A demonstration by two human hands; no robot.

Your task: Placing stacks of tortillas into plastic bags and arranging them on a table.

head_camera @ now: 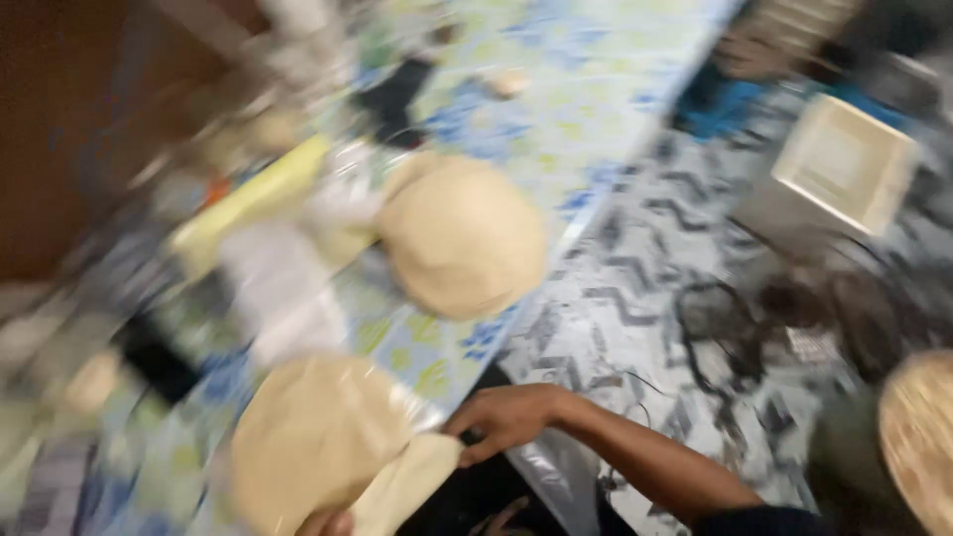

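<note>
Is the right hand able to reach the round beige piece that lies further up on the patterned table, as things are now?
Probably yes. The right hand grips a beige sheet at the table edge, and the bare cloth toward the round beige piece looks free. It would need to let go first.

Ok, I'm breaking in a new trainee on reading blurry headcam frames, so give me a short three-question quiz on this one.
1. True or false: the right hand grips the edge of a tan dough sheet.
2. Where does the second dough round lie? A) on the patterned floor B) on the blue-and-green tablecloth C) in the white tray
3. Which thing on the floor at upper right is square and pale?

Key: 1 true. 2 B. 3 the white tray.
</note>
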